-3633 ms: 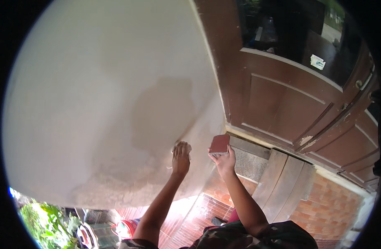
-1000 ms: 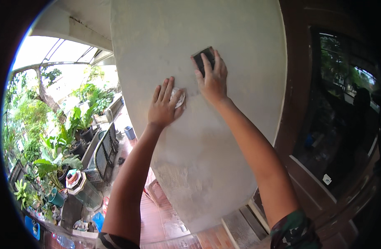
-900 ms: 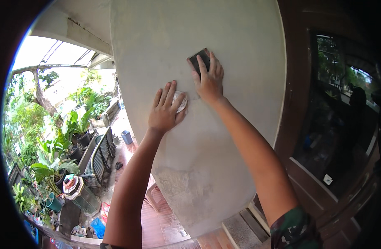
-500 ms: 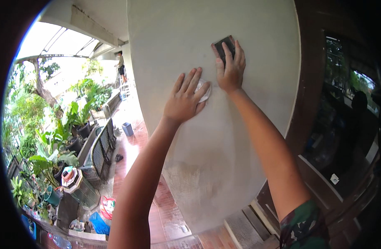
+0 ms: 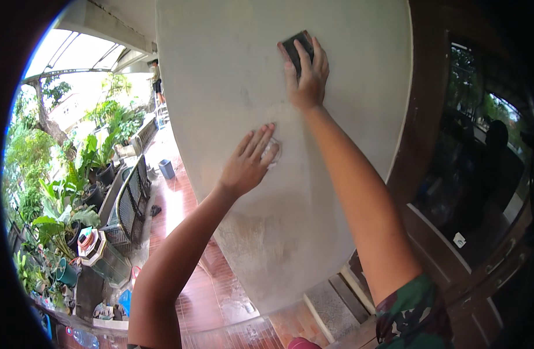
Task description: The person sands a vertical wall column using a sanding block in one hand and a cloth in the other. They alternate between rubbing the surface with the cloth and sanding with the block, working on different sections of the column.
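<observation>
A pale grey-white wall (image 5: pixel 220 70) fills the middle of the view, with a rough brownish patch low down. High on it, my right hand (image 5: pixel 309 81) grips a dark sanding block (image 5: pixel 293 49) with reddish edges, fingers over its back and its face against the wall. Lower and to the left, my left hand (image 5: pixel 246 163) lies against the wall, fingers stretched. Under those fingers it presses a crumpled white cloth (image 5: pixel 274 156), mostly covered by the hand.
A dark-framed glass door (image 5: pixel 470 163) is to the right. Steps (image 5: pixel 331 308) sit below the wall. At left are a red tiled walkway (image 5: pixel 188 232), a metal railing (image 5: pixel 136 200), potted plants (image 5: pixel 63 215), a dark bin (image 5: pixel 167 169) and, far off, a standing person (image 5: pixel 157 81).
My left hand has slid down the wall with the white cloth. My right hand, still on the sanding block, sits slightly higher. The whole view has shifted a little.
</observation>
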`<action>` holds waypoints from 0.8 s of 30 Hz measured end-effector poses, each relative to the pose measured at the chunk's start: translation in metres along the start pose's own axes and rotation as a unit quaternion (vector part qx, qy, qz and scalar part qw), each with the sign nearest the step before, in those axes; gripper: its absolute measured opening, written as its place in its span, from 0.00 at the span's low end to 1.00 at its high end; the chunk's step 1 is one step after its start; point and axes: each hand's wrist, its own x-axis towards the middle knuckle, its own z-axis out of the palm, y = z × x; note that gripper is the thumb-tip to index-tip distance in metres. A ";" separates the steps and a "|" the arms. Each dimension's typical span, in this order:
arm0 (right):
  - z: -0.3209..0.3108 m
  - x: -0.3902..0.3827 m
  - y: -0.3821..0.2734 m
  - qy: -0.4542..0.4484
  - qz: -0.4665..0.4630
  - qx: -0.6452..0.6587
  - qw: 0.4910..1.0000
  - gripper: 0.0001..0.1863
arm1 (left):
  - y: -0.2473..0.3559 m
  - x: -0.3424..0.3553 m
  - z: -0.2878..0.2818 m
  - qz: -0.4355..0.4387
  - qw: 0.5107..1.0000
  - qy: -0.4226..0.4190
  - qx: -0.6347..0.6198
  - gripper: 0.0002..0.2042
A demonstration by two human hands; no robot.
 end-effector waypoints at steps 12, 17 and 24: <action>0.004 0.002 0.001 0.024 0.008 0.021 0.999 0.27 | -0.029 -0.019 -0.022 0.002 0.997 0.074 0.026 0.27; 0.004 0.002 0.002 0.022 0.005 0.020 1.000 0.27 | -0.110 0.047 -0.077 -0.134 0.962 0.203 0.123 0.24; 0.002 0.001 -0.001 0.014 0.012 0.013 1.000 0.28 | -0.068 0.022 -0.056 -0.144 0.971 0.186 0.038 0.19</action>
